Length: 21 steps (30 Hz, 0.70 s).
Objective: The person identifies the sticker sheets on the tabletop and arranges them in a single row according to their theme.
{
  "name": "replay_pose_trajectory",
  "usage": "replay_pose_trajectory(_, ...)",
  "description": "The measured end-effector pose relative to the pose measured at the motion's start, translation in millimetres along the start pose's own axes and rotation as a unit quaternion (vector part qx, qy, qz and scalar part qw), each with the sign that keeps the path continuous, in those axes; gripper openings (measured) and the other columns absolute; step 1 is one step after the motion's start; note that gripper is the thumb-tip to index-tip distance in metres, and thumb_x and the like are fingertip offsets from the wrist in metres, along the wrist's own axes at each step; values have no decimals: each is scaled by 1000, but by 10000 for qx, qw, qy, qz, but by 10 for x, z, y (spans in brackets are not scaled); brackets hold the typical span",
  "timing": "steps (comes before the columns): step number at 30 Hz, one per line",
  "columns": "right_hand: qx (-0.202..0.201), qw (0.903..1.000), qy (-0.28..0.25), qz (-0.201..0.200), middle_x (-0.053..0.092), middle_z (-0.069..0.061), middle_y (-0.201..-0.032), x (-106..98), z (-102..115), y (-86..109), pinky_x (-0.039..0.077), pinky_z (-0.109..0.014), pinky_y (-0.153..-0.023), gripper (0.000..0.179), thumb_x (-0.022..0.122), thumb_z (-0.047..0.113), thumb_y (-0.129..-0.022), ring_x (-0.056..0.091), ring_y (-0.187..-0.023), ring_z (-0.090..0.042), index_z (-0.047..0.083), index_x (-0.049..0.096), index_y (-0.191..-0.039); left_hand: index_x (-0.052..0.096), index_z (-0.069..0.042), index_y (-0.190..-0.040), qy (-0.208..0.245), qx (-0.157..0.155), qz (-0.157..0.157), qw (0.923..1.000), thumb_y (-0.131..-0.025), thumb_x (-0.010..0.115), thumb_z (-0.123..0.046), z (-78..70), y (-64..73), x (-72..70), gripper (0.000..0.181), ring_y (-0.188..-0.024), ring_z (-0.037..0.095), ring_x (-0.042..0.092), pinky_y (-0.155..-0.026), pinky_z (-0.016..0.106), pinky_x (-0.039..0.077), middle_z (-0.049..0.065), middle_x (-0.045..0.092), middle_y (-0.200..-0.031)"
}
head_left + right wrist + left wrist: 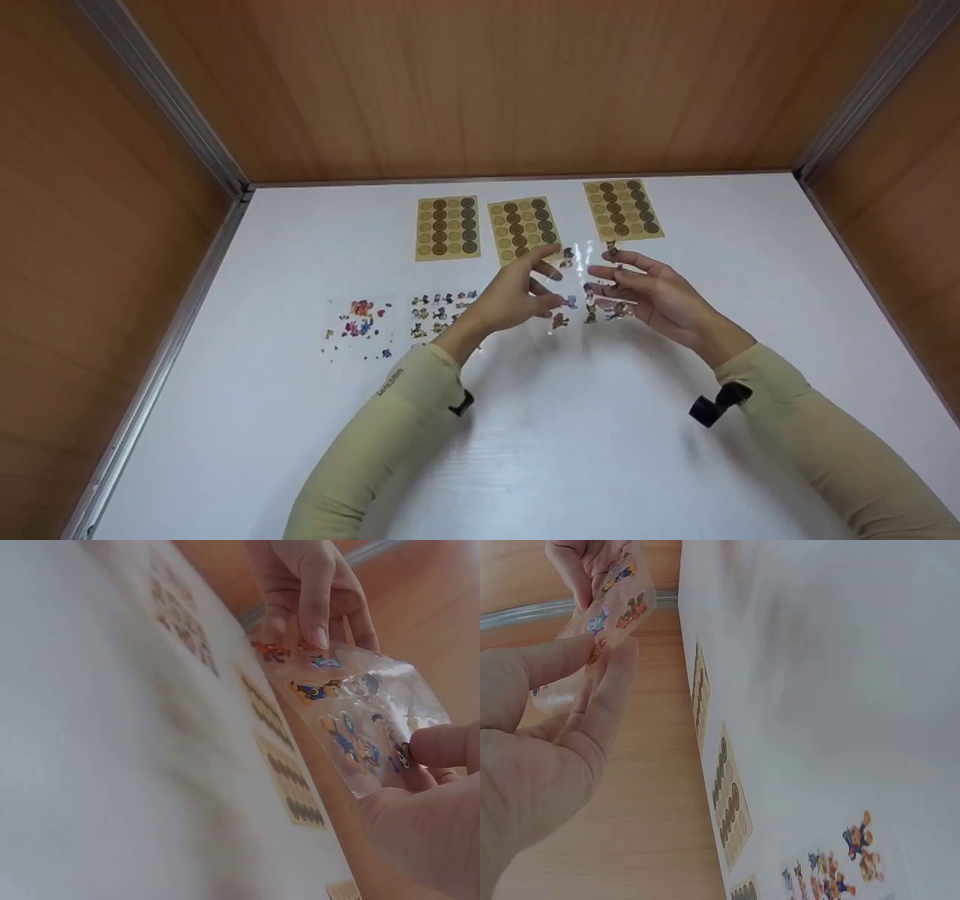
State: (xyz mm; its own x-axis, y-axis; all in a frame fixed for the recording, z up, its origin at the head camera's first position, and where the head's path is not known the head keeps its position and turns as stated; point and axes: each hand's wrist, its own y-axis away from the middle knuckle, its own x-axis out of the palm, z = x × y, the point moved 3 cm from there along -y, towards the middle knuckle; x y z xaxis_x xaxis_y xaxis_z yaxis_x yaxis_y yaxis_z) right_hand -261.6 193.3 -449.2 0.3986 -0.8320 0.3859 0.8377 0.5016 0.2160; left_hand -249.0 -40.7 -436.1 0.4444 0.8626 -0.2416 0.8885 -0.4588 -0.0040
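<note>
Clear sheet (pixel 576 289), right of ctr: we see L hand (pixel 516 295) & R hand (pixel 667 300), part-curled, pinching opp. ends. Prob. prevents sag

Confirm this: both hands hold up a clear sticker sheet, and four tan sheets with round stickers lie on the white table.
The count is wrong: the head view shows three tan sheets with round stickers on the white table, not four. The rest stands: the left hand and right hand hold up a clear sticker sheet.
</note>
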Motion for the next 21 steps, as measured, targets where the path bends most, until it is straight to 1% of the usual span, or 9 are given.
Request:
replay_pose_trajectory(2, -9, 10000, 66, -8, 59, -15, -142, 57, -40, 22, 48, -42, -107, 47, 54, 11, -106, 61, -125, -30, 2, 39, -149, 35, -7, -157, 4, 90, -22, 10000, -90, 71, 8, -26, 81, -22, 78, -91, 25, 70, -79, 39, 63, 18, 59, -121)
replay_pose_trajectory(4, -45, 10000, 72, -1, 59, -15, -142, 104, -76, 38, 49, -41, -107, 46, 54, 12, -106, 60, -127, -30, 1, 40, -149, 36, -6, -156, -26, 166, -49, 9998, -90, 71, 8, -29, 149, -38, 76, -89, 24, 70, -79, 39, 63, 16, 61, -116)
replay_pose_trajectory(7, -84, 10000, 1, -4, 54, -18, -146, 150, -131, 48, 48, -40, -107, 49, 56, 11, -105, 62, -124, -27, -1, 40, -150, 37, -6, -156, -94, 205, -139, 9997, -89, 71, 8, -14, 241, -73, 76, -89, 24, 70, -78, 39, 63, 13, 62, -114)
replay_pose_trajectory(8, -87, 10000, -18, 7, 52, -19, -148, 164, -151, 52, 47, -40, -108, 50, 56, 11, -105, 63, -122, -27, -2, 39, -151, 37, -7, -156, -103, 201, -171, 9996, -89, 71, 9, -8, 268, -87, 77, -88, 24, 70, -78, 38, 63, 12, 62, -114)
replay_pose_trajectory(10, -54, 10000, -43, 9, 48, -21, -150, 180, -202, 56, 48, -40, -107, 53, 58, 11, -104, 66, -117, -25, -2, 38, -152, 36, -8, -157, -123, 121, -235, 9996, -88, 72, 10, 8, 314, -114, 79, -87, 24, 70, -76, 35, 63, 12, 62, -113)
replay_pose_trajectory(12, -22, 10000, -46, 68, 48, -21, -150, 195, -259, 58, 47, -41, -108, 56, 57, 10, -104, 67, -115, -25, -3, 35, -153, 36, -8, -157, -167, 42, -286, 9994, -87, 72, 11, 26, 352, -135, 81, -86, 24, 70, -75, 32, 63, 11, 62, -113)
replay_pose_trajectory(15, 43, 9999, -9, 117, 54, -19, -146, 203, -351, 64, 47, -42, -108, 58, 57, 10, -104, 67, -115, -25, -4, 33, -154, 35, -8, -157, -225, -48, -319, 9992, -87, 72, 11, 73, 402, -152, 81, -86, 23, 71, -74, 31, 63, 12, 62, -114)
replay_pose_trajectory(19, 214, 9996, -117, 147, 61, -15, -139, 204, -456, 66, 47, -43, -107, 57, 57, 8, -104, 67, -115, -25, -4, 33, -154, 34, -6, -157, -105, -127, -321, 9993, -86, 72, 12, 158, 441, -159, 82, -88, 25, 71, -75, 34, 63, 19, 61, -117)
replay_pose_trajectory(21, 288, 9993, -208, 152, 61, -14, -139, 201, -483, 46, 47, -43, -107, 56, 56, 8, -104, 67, -114, -25, -3, 33, -154, 34, -6, -157, 1, -172, -325, 9993, -86, 71, 13, 197, 442, -161, 83, -89, 26, 71, -75, 36, 63, 22, 60, -118)
